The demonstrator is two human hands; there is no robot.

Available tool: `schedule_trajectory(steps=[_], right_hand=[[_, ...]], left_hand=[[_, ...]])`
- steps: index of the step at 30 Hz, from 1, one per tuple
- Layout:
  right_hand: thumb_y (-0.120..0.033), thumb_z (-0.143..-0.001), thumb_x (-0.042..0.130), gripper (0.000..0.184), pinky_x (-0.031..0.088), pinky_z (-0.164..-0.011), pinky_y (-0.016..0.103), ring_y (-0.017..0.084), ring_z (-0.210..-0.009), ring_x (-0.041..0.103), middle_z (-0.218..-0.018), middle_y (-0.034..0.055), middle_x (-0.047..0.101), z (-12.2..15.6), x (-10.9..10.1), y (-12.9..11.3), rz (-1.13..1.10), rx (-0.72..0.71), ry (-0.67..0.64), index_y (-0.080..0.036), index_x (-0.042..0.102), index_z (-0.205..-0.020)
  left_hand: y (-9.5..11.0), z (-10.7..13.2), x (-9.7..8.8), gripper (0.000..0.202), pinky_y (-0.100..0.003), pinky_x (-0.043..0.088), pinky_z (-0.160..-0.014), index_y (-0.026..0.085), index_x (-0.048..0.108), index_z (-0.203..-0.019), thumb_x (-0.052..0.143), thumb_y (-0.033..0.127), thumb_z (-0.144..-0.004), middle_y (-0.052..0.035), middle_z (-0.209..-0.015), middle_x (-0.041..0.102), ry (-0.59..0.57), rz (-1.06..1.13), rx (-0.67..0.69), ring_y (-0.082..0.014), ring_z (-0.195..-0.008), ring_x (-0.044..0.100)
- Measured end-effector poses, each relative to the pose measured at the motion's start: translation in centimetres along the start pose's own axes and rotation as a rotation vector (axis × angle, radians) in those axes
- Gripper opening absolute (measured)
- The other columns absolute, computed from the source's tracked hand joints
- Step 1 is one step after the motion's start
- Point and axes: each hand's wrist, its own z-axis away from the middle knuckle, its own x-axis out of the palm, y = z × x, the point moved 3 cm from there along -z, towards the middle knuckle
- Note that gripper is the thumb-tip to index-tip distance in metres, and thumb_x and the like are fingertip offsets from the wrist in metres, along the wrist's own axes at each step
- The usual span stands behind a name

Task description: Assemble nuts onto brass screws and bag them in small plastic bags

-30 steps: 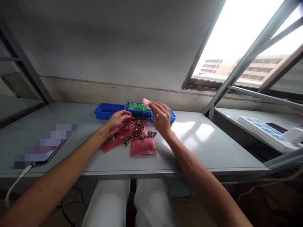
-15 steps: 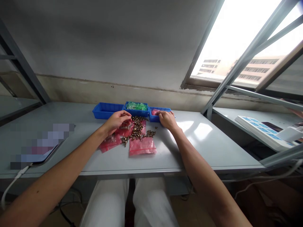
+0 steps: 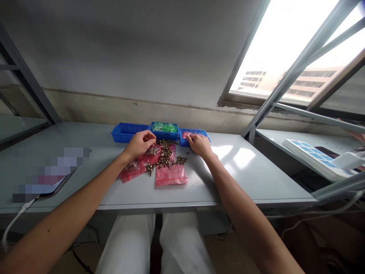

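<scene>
My left hand [image 3: 140,144] hovers above the left side of a heap of small brass-coloured metal fittings [image 3: 164,154]. Its thumb and fingertips are pinched together; whatever they hold is too small to make out. My right hand [image 3: 200,144] reaches into the right blue bin [image 3: 184,142], where pink plastic bags [image 3: 186,134] lie. Its fingers are curled and their tips are hidden, so I cannot see what they grip. A flat pink zip bag [image 3: 171,176] lies in front of the heap. Pink bags with parts inside [image 3: 132,169] lie below my left hand.
At the back, a blue bin [image 3: 129,137] stands left of a middle blue bin [image 3: 164,135] holding green and clear bags [image 3: 164,127]. A blurred device [image 3: 54,175] with a white cable is at the left. A power strip [image 3: 316,160] lies on the right-hand table, beyond the metal frame.
My left hand has shifted very slightly up and left, its fingers still pinched. My right hand stays at the right bin, its fingers moved a little further left over the bags.
</scene>
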Motion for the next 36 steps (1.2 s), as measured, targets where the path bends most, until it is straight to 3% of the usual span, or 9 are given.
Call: schedule_trajectory(steps=[3, 7, 11, 15, 19, 28, 36], right_hand=[[-0.042, -0.101, 0.038, 0.042, 0.039, -0.096, 0.039, 0.026, -0.109, 0.063, -0.113, 0.0089, 0.071, 0.2, 0.3, 0.0, -0.028, -0.021, 0.037, -0.024, 0.076, -0.103], [-0.038, -0.1, 0.042, 0.035, 0.033, -0.105, 0.047, 0.029, -0.131, 0.047, -0.134, 0.0075, 0.06, 0.4, 0.2, -0.3, -0.125, -0.051, 0.173, -0.025, 0.07, -0.116], [-0.037, -0.098, 0.045, 0.032, 0.033, -0.106, 0.047, 0.028, -0.135, 0.041, -0.134, 0.0076, 0.059, 1.0, -0.6, -2.4, -0.224, -0.137, 0.322, -0.023, 0.071, -0.111], [-0.035, -0.098, 0.046, 0.028, 0.032, -0.106, 0.045, 0.026, -0.132, 0.042, -0.13, 0.0063, 0.06, 1.9, -1.1, -5.2, -0.268, -0.27, 0.349, -0.025, 0.072, -0.104], [-0.035, -0.099, 0.046, 0.028, 0.034, -0.104, 0.043, 0.025, -0.124, 0.046, -0.125, 0.0074, 0.06, 2.3, -0.9, -6.5, -0.299, -0.304, 0.312, -0.025, 0.072, -0.103], [-0.034, -0.098, 0.047, 0.027, 0.036, -0.098, 0.043, 0.026, -0.114, 0.049, -0.117, 0.0083, 0.059, 2.2, -0.4, -6.2, -0.339, -0.297, 0.329, -0.025, 0.072, -0.099], [-0.033, -0.098, 0.05, 0.025, 0.037, -0.094, 0.043, 0.026, -0.11, 0.05, -0.112, 0.0085, 0.059, 2.1, 0.1, -6.2, -0.375, -0.291, 0.328, -0.024, 0.073, -0.096]], left_hand=[[0.7, 0.3, 0.0, 0.004, -0.028, 0.044, -0.066, 0.021, 0.066, -0.075, 0.062, 0.023, -0.073, -0.0017, -0.075, 0.069, 0.028, -0.211, 0.153, -0.0167, -0.066, 0.059], [0.9, 0.5, 0.1, 0.013, -0.028, 0.045, -0.07, 0.021, 0.065, -0.079, 0.055, 0.016, -0.073, -0.0026, -0.082, 0.07, 0.019, -0.319, 0.246, -0.0186, -0.073, 0.061], [1.0, 0.7, 0.5, 0.008, -0.03, 0.042, -0.071, 0.021, 0.064, -0.078, 0.057, 0.022, -0.073, -0.0034, -0.081, 0.066, -0.083, -0.483, 0.359, -0.0201, -0.075, 0.059], [0.4, 1.0, 1.2, 0.012, -0.03, 0.038, -0.064, 0.022, 0.061, -0.074, 0.061, 0.033, -0.074, -0.003, -0.074, 0.063, -0.196, -0.582, 0.313, -0.0197, -0.068, 0.056], [-0.1, 1.2, 1.8, 0.013, -0.03, 0.038, -0.066, 0.022, 0.06, -0.073, 0.062, 0.034, -0.074, -0.0038, -0.077, 0.061, -0.25, -0.659, 0.326, -0.0205, -0.071, 0.056], [0.3, 1.5, 1.8, 0.014, -0.031, 0.037, -0.063, 0.022, 0.057, -0.077, 0.061, 0.033, -0.07, -0.0035, -0.082, 0.057, -0.248, -0.784, 0.287, -0.0203, -0.072, 0.055], [1.2, 1.6, 2.0, 0.013, -0.031, 0.035, -0.061, 0.021, 0.057, -0.079, 0.058, 0.029, -0.069, -0.0056, -0.081, 0.062, -0.231, -0.889, 0.268, -0.0224, -0.073, 0.058]])
